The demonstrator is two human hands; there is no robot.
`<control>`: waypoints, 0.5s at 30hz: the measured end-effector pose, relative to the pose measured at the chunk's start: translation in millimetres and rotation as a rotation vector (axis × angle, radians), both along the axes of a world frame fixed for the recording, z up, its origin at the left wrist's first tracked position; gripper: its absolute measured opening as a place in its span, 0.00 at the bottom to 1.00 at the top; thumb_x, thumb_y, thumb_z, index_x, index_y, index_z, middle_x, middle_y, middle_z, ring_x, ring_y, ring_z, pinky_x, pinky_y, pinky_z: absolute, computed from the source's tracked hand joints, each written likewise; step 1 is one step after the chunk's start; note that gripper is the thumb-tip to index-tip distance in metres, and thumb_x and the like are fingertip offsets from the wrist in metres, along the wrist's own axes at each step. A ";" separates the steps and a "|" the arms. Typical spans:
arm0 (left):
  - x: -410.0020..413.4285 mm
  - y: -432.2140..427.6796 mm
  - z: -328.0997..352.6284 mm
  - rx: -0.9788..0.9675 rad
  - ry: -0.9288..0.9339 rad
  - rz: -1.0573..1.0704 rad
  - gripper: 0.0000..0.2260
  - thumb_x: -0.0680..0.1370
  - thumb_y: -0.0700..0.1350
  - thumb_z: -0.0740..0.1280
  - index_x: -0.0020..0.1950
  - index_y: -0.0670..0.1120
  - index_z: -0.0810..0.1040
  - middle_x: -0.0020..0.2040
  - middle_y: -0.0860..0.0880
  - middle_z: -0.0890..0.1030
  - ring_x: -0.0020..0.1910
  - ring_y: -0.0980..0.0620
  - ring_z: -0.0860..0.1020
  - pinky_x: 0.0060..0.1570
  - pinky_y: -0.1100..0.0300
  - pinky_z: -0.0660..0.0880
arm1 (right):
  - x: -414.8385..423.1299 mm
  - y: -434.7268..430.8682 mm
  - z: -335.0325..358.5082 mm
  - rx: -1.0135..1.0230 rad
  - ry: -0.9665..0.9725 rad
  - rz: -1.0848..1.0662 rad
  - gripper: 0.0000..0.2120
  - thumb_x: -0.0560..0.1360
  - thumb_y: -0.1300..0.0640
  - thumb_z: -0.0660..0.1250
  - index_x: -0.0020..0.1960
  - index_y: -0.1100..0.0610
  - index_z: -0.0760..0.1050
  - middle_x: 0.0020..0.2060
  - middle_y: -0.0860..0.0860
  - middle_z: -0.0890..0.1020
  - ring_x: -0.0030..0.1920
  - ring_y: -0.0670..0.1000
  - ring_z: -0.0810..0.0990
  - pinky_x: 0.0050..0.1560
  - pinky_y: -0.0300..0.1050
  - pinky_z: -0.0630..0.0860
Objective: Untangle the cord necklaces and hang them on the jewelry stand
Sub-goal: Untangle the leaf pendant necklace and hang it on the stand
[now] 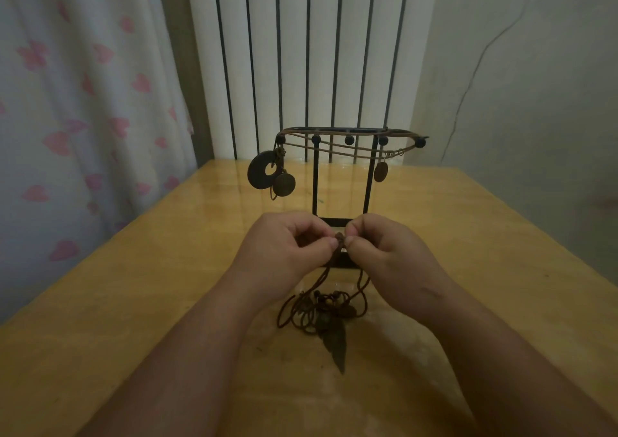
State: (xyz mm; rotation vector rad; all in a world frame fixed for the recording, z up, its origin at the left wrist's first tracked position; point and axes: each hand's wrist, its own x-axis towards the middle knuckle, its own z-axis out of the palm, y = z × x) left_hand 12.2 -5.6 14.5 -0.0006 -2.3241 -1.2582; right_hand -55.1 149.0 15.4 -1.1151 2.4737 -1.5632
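Observation:
A black jewelry stand (pixel 347 140) rises at the middle of the wooden table (pixel 133 302). Brown cords are draped over its top bar, with a ring pendant (pixel 262 170) and a round disc (pixel 283 185) hanging at the left and an oval pendant (pixel 381 171) at the right. In front of the stand, my left hand (pixel 287 249) and my right hand (pixel 391 252) meet fingertip to fingertip and pinch a knot of the tangled cord necklaces (pixel 321 306). The dark cords hang from the knot to a heap on the table, where a long leaf-shaped pendant (pixel 336 341) lies.
A white radiator (pixel 311 51) stands behind the table's far edge. A curtain with pink hearts (pixel 83 102) hangs at the left, and a pale wall is at the right.

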 end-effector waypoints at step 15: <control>0.6 1.5 2.0 0.174 -0.024 -0.026 0.04 0.76 0.45 0.69 0.43 0.51 0.82 0.35 0.55 0.82 0.35 0.59 0.78 0.37 0.65 0.75 | 1.1 1.3 1.1 -0.063 -0.021 0.015 0.03 0.77 0.55 0.64 0.45 0.51 0.76 0.36 0.49 0.78 0.34 0.45 0.74 0.37 0.40 0.76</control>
